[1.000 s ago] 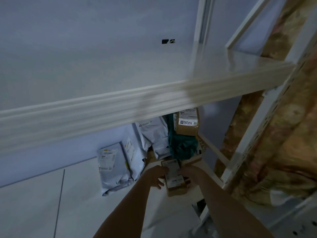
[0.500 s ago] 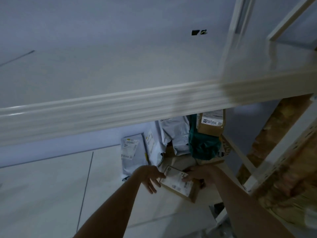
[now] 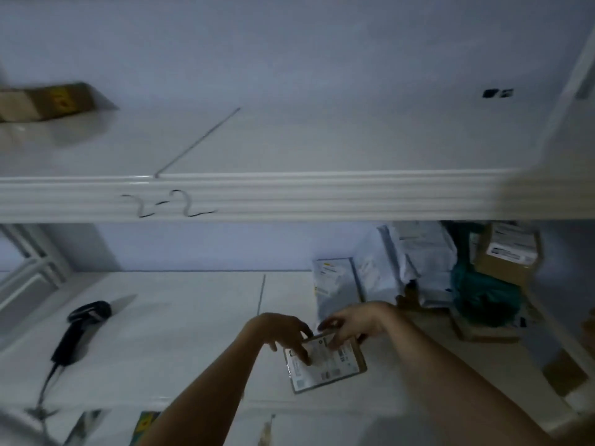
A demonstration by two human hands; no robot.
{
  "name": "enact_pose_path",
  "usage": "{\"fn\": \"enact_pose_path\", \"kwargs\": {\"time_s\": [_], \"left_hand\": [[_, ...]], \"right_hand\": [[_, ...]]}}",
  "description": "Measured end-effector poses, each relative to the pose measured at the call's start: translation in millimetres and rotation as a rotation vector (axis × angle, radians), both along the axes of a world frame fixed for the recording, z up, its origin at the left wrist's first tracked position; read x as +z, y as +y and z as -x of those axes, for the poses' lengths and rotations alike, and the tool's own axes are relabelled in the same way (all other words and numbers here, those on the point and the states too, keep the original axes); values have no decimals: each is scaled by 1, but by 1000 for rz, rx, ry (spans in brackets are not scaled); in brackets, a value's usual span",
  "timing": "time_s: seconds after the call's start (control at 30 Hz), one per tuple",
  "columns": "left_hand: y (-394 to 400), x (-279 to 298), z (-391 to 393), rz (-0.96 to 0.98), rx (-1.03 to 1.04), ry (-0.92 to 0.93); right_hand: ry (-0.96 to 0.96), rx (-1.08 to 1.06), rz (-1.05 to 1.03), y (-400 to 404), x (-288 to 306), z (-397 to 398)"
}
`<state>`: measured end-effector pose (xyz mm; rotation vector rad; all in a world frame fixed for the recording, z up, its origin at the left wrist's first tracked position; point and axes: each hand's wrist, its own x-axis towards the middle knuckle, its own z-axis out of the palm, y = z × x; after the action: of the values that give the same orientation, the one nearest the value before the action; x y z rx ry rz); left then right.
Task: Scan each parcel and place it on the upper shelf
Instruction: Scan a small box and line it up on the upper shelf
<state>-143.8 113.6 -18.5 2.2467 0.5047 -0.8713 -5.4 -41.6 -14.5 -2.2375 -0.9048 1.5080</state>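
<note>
A small brown parcel (image 3: 325,365) with a white label faces up over the lower shelf (image 3: 193,349), near its front edge. My right hand (image 3: 357,320) grips the parcel's far edge. My left hand (image 3: 280,329) lies with straight fingers on the label. A black barcode scanner (image 3: 80,326) rests on the lower shelf at the left, well apart from both hands, its cable trailing toward the front. Above runs the upper shelf (image 3: 322,194), with "2-2" written on its front rim.
More parcels are piled at the lower shelf's back right: grey mailers (image 3: 338,281), a teal bag (image 3: 483,294) and a brown box (image 3: 508,252). Another brown box (image 3: 48,101) sits far left on the upper shelf. Further packages show below the lower shelf's edge.
The parcel has come left and toward me, away from the pile. My left hand moved from beside it onto its label. The view swung left, bringing the scanner into sight.
</note>
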Motion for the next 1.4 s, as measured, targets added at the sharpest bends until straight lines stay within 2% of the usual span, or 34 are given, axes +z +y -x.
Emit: {"fn": "enact_pose_path", "kwargs": {"time_s": [0.2,0.33,0.43,0.57,0.77,0.9,1.07,1.23,1.3,1.4], "left_hand": [[82,4,117,184,346,-226],[129,3,178,270,602,-345],[159,5,212,315,718,-372],[193,3,246,356,814,-400],[255,-5,271,309,870,-372],[306,-13,277,51,855,-236],[364,-19,287,-98,1086,-110],[397,-30,301,-287,1116,-195],[406,-39,303,-318,1091,-187],[416,-53,306,-220,1142,-177]], "right_hand": [[-49,41,-218,113,29,91],[-81,-49,-343,170,36,134],[-6,-86,-328,201,32,153],[203,-123,-322,246,17,169],[252,-42,-286,318,5,189],[170,-18,-337,367,6,187],[160,-67,-332,414,6,186],[159,-125,-277,444,-1,195],[143,-152,-281,452,-6,200],[129,-159,-243,459,-11,205]]}}
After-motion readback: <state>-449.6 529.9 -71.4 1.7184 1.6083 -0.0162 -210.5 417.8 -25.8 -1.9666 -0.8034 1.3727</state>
